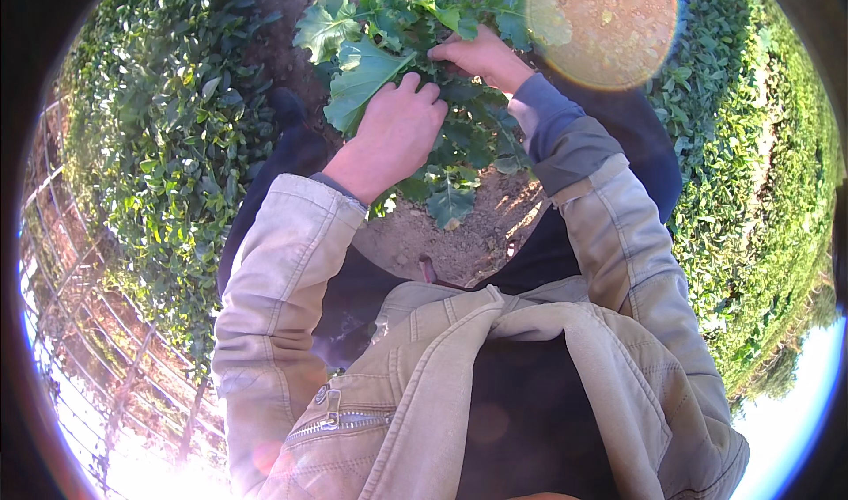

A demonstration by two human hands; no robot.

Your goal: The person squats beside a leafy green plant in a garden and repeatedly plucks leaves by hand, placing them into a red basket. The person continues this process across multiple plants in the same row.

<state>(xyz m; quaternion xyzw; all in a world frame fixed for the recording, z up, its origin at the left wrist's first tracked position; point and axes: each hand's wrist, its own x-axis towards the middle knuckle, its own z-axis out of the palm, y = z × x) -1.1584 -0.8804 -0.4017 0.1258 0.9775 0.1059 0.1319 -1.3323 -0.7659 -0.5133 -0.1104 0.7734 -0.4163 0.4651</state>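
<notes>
Crumbly brown soil (pixel 420 238) carries a broad-leaved green plant (pixel 470 140) between rows of dense leafy shrubs (pixel 168 138).

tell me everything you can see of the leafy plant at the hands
The leafy plant is green, with broad, wavy-edged leaves; a large paler leaf shows at its left. It spreads over brown soil. The left hand and right hand reach in among its leaves; its base is hidden.

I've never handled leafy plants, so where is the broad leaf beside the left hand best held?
Probably at the narrow upper-right end, coming from the right: the broad leaf spreads wide toward the lower left and tapers toward that end.
</notes>
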